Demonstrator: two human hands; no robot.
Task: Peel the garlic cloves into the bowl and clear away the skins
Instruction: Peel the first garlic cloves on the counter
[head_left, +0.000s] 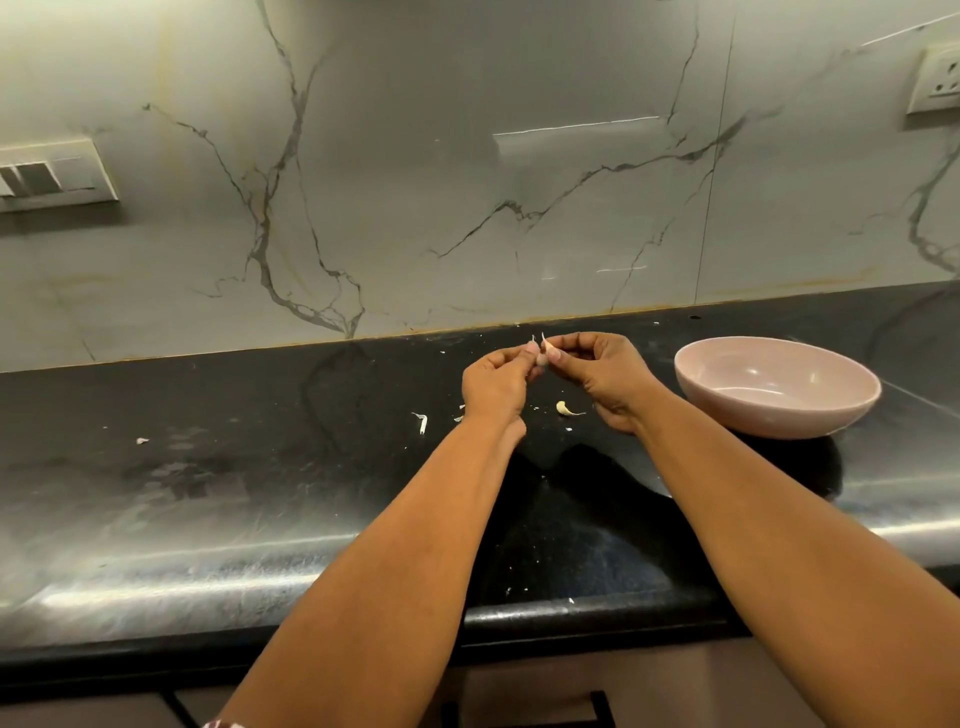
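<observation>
Both hands (550, 364) pinch an upright garlic clove (541, 358), tip up.

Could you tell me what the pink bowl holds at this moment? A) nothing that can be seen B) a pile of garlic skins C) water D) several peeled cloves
A: the pink bowl shows only bare inside, while both hands pinch a garlic clove over the counter.
</observation>
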